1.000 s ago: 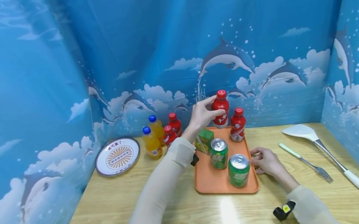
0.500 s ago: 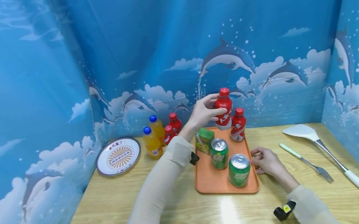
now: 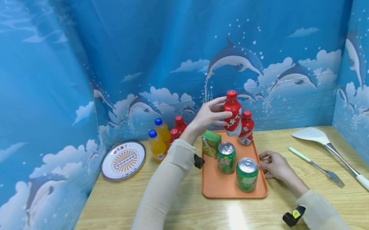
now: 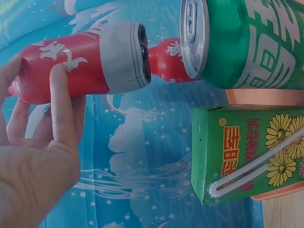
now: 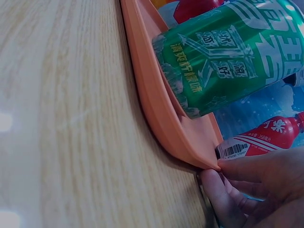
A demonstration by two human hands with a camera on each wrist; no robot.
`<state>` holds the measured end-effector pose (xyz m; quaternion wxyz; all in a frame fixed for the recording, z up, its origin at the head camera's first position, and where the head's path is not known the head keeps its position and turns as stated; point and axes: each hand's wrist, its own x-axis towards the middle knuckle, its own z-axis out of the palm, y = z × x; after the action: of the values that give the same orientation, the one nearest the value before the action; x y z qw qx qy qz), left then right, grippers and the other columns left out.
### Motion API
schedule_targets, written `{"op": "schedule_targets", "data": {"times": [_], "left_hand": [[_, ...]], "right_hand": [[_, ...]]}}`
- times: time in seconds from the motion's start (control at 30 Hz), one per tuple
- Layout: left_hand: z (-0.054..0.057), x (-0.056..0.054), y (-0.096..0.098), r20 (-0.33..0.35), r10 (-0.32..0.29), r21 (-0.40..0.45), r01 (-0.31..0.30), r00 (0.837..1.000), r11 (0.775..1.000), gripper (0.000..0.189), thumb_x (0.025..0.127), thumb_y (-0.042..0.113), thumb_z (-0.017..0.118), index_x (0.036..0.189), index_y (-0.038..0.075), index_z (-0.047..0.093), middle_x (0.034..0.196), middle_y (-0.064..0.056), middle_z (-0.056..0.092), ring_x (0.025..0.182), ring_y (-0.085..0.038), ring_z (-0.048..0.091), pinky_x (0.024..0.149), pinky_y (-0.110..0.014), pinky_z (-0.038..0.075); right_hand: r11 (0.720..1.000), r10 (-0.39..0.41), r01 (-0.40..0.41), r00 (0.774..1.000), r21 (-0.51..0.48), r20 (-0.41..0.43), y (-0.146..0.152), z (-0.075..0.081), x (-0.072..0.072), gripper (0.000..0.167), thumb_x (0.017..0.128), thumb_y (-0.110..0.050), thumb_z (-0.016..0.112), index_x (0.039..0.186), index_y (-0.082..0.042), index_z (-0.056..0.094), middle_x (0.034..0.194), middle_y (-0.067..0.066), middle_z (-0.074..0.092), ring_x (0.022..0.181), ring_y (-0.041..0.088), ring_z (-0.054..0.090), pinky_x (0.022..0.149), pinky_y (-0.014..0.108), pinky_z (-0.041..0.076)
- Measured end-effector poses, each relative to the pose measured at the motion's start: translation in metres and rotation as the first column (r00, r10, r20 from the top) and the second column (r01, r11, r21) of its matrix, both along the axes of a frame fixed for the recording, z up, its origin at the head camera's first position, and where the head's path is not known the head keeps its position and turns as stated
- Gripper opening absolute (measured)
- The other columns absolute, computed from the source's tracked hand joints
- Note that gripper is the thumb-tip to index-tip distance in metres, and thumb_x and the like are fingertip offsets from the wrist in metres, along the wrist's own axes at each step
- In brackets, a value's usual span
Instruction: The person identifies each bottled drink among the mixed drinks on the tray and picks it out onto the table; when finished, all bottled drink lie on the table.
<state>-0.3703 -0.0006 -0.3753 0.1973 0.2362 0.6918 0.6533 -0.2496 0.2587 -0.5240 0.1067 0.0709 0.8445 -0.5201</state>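
My left hand [image 3: 208, 118] grips a red plastic drink bottle [image 3: 233, 117] with a red cap, held up over the far end of the orange tray [image 3: 214, 186]. In the left wrist view, thumb and fingers wrap the bottle's red body and leave its pale base exposed. Another red bottle [image 3: 246, 129] stands on the tray behind it. Two green soda cans [image 3: 227, 159] and a green drink carton [image 3: 212, 143] with a straw stand on the tray too. At the tray's right rim, my right hand [image 3: 276, 165] pinches the edge between thumb and fingers, close to the front can [image 3: 247, 176].
Left of the tray are two orange drink bottles with blue caps [image 3: 158, 147] and two more red bottles [image 3: 180, 124], partly behind the left arm. A white plate [image 3: 123, 160] lies farther left. On the right lie a fork [image 3: 317, 167] and a long-handled spatula [image 3: 344, 166].
My left hand has carried the red bottle slightly to the right, nearer the standing red bottle. The right hand has stayed at the tray's rim.
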Motion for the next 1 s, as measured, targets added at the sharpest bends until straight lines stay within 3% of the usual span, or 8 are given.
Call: {"op": "schedule_targets", "data": {"times": [0.27, 0.5, 0.73, 1.0], "left_hand": [[0.007, 0.007, -0.013, -0.021, -0.015, 0.010, 0.015, 1.000, 1.000, 0.067, 0.102, 0.014, 0.068, 0.162, 0.022, 0.040, 0.159, -0.014, 0.053, 0.144, -0.035, 0.056, 0.103, -0.052, 0.061], [0.013, 0.022, -0.033, -0.054, 0.011, 0.022, -0.009, 0.998, 1.000, 0.061, 0.102, 0.013, 0.066, 0.159, 0.021, 0.045, 0.156, -0.016, 0.056, 0.142, -0.036, 0.057, 0.099, -0.052, 0.062], [0.013, 0.039, -0.066, -0.092, 0.049, -0.003, -0.049, 0.995, 0.999, 0.059, 0.101, 0.018, 0.067, 0.156, 0.023, 0.048, 0.153, -0.015, 0.058, 0.140, -0.035, 0.058, 0.094, -0.046, 0.065], [0.006, 0.050, -0.112, -0.099, 0.074, -0.005, -0.075, 0.992, 0.997, 0.056, 0.099, 0.015, 0.067, 0.153, 0.019, 0.050, 0.151, -0.017, 0.058, 0.140, -0.036, 0.058, 0.088, -0.043, 0.066]], "right_hand": [[1.000, 0.013, -0.013, 1.000, -0.005, -0.008, 0.002, -0.001, 0.001, 0.044, 0.099, -0.001, 0.065, 0.139, 0.010, 0.052, 0.095, 0.012, 0.065, 0.070, 0.013, 0.066, 0.064, 0.032, 0.066], [0.999, 0.023, -0.024, 1.000, -0.023, -0.020, 0.002, -0.002, 0.000, 0.044, 0.099, 0.001, 0.064, 0.139, 0.012, 0.050, 0.091, 0.010, 0.064, 0.068, 0.012, 0.066, 0.062, 0.031, 0.065], [1.000, 0.029, -0.029, 1.000, -0.007, 0.004, 0.001, 0.000, -0.001, 0.045, 0.100, -0.002, 0.065, 0.141, 0.010, 0.050, 0.095, 0.011, 0.066, 0.071, 0.013, 0.067, 0.064, 0.032, 0.066], [1.000, 0.029, -0.029, 0.999, -0.001, 0.014, 0.001, 0.000, -0.001, 0.047, 0.099, -0.001, 0.064, 0.142, 0.009, 0.049, 0.099, 0.013, 0.068, 0.070, 0.012, 0.068, 0.066, 0.032, 0.066]]}}
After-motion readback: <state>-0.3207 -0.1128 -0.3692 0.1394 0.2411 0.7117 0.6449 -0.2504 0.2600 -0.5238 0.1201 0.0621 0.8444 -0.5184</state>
